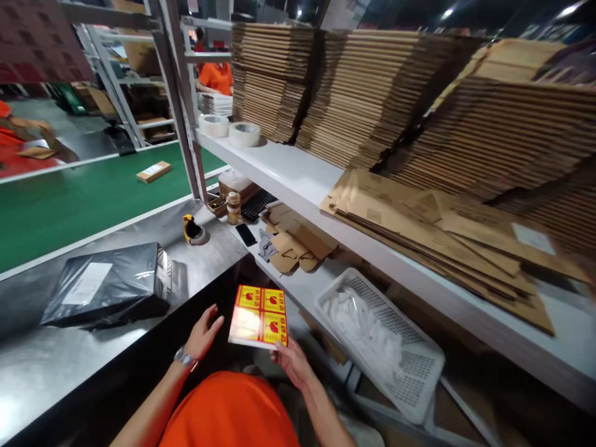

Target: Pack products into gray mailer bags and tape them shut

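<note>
My right hand (pixel 293 361) pinches the lower right corner of a sheet of fragile stickers (pixel 271 302), yellow and red with a wine-glass symbol. The sheet is held out flat in front of my orange shirt, with glare on its left part. To the left of the sheet, my left hand (pixel 203 335) is raised with its fingers apart and holds nothing; a watch (pixel 185 358) sits on its wrist. A parcel in black plastic (pixel 135 276) with a white label lies on the metal table (pixel 139 354) beyond my left hand.
A tape dispenser (pixel 193 230) stands on the metal table near the green conveyor belt (pixel 97 205), which carries a small box (pixel 153 171). At right, a white basket (pixel 421 388) sits below a shelf (pixel 302 180) loaded with flattened cartons (pixel 354 93). Co-workers are visible behind.
</note>
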### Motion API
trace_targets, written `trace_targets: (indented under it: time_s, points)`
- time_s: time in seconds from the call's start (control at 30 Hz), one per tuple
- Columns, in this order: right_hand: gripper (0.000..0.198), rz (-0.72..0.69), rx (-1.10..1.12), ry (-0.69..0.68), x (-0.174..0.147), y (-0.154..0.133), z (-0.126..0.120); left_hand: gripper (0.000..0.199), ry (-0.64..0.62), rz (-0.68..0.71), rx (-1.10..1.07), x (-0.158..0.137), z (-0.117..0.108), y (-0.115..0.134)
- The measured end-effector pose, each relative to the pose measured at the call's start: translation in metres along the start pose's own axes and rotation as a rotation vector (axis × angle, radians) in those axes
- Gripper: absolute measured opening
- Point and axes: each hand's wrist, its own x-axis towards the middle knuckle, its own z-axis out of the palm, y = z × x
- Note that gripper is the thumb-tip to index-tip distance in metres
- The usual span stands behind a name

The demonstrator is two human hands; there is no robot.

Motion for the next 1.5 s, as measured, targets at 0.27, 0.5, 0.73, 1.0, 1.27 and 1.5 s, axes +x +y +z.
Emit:
trace_targets:
  time_s: [0.27, 0.5, 0.73, 1.0, 1.27, 1.5]
  points:
    - [0.051, 0.023, -0.307, -0.362, -0.002, -0.094, 0.042, 0.115, -0.125, 0.347, 0.094, 0.054, -0.034, 0.066]
    - [0.067, -0.14, -0.474, -0.076, 0.038, -0.121, 0.047, 0.075, -0.405, -0.002, -0.363, 0.05, -0.054, 0.066]
    - [0.033, -0.897, -0.883, -0.158, 0.039, -0.102, 0.14, 0.059, -0.236, 0.029, -0.287, 0.025, -0.05, 0.06]
    - [0.041, -0.786, -0.838, -0.438, 0.06, -0.083, 0.182, 0.032, -0.082, 0.194, -0.027, 0.006, -0.056, 0.056]
    - [0.031, -0.659, -0.746, -0.531, 0.053, -0.099, 0.193, 0.033, 0.043, 0.305, 0.117, -0.008, -0.056, 0.053]
    - [0.024, -0.839, -0.802, -0.441, 0.047, -0.104, 0.193, 0.041, 0.065, 0.326, 0.089, -0.016, -0.055, 0.061]
